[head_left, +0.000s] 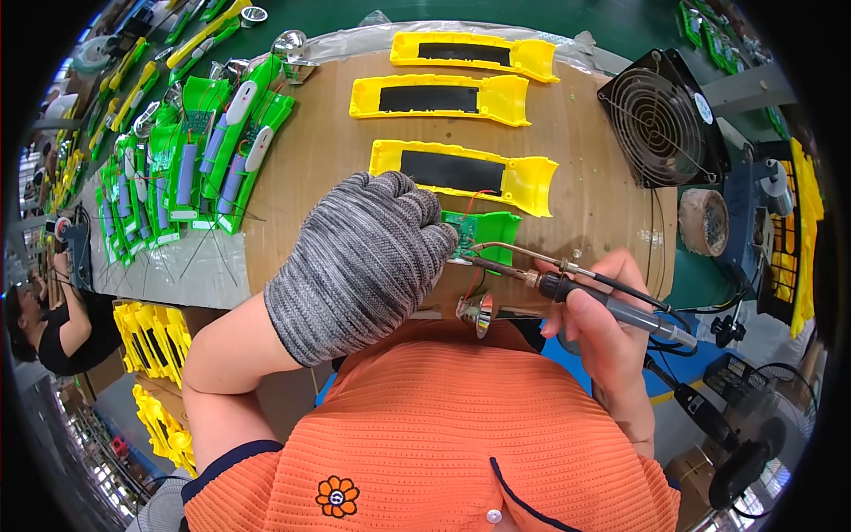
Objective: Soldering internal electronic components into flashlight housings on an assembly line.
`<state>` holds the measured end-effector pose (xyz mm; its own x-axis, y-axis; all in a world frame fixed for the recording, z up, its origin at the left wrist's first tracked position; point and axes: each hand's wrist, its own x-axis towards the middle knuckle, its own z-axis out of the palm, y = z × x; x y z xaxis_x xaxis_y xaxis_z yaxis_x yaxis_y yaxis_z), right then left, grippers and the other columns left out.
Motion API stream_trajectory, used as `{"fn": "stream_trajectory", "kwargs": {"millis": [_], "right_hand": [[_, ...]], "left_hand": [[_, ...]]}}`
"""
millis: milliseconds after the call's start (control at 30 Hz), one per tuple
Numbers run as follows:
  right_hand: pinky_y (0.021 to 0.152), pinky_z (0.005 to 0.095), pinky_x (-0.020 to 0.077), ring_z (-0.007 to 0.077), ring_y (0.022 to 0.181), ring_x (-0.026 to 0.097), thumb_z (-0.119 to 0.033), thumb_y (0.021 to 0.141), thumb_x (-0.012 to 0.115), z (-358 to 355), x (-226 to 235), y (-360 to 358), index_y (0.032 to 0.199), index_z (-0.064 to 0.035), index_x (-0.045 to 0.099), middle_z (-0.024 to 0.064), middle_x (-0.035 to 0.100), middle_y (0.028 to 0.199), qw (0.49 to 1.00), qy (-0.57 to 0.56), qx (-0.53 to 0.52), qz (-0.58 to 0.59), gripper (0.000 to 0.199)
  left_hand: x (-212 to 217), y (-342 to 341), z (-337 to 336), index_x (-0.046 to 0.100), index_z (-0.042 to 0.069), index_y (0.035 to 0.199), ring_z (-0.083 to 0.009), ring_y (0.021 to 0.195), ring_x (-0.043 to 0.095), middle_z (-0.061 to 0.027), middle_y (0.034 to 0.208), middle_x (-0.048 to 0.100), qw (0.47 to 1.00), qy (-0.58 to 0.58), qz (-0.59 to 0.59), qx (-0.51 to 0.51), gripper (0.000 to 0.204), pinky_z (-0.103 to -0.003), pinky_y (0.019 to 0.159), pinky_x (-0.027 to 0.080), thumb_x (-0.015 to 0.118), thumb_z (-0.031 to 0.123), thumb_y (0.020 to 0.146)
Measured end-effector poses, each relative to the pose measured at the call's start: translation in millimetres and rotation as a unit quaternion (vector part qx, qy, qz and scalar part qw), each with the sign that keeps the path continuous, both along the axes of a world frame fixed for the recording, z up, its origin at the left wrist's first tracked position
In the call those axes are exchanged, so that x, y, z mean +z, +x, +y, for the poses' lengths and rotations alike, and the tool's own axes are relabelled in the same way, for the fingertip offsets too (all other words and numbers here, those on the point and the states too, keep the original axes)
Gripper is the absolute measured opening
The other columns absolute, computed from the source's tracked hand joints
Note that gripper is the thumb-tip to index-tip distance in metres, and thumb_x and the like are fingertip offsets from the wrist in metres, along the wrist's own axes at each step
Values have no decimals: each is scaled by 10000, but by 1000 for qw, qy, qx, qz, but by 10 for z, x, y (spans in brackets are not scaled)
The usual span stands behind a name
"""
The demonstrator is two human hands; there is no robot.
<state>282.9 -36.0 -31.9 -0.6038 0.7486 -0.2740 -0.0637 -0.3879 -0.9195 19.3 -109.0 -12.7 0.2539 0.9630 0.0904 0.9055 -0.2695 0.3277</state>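
Right hand grips soldering iron; green part.

Brown workbench, three yellow shells (black insets), green assemblies, black fan

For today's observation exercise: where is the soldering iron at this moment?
In the head view, the soldering iron is right of centre, held in the bare right hand, its tip on the green part that the gloved left hand steadies, just below the nearest yellow shell.
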Motion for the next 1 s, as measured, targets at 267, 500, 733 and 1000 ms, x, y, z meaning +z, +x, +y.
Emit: {"fn": "stream_trajectory", "kwargs": {"millis": [267, 500, 733, 1000], "right_hand": [[553, 234, 501, 151, 666, 669, 15, 899, 627, -18, 23, -48, 967, -28, 451, 114, 658, 832, 1000, 1, -7, -12, 193], [561, 251, 513, 155, 667, 668, 2, 906, 629, -43, -13, -52, 967, -25, 449, 115, 653, 836, 1000, 3, -17, 7, 191], [580, 290, 527, 181, 581, 621, -20, 911, 606, 78, 12, 0, 957, -23, 452, 123, 619, 769, 995, 57, -72, 38, 161], [596, 305, 498, 153, 566, 531, -50, 950, 555, 293, -251, 109, 936, -23, 458, 68, 513, 657, 982, 77, -164, 57, 101]], "left_hand": [[34, 9, 1, 678, 85, 870, -289, 829, 614, -79, 834, 631, 1000, -4, 10, 6, 129, -418, 725, 503, 707, 95, 745], [56, 11, 12, 672, 82, 861, -287, 810, 606, -76, 815, 615, 1000, -9, 25, -8, 125, -421, 711, 496, 708, 94, 743], [99, 21, -15, 673, 84, 872, -281, 864, 611, -82, 858, 625, 998, -36, 43, -2, 111, -411, 759, 492, 664, 127, 769], [251, -45, 195, 669, 91, 943, -264, 949, 604, -87, 961, 630, 995, 60, 76, 29, 167, -407, 838, 464, 637, 192, 814]]}}
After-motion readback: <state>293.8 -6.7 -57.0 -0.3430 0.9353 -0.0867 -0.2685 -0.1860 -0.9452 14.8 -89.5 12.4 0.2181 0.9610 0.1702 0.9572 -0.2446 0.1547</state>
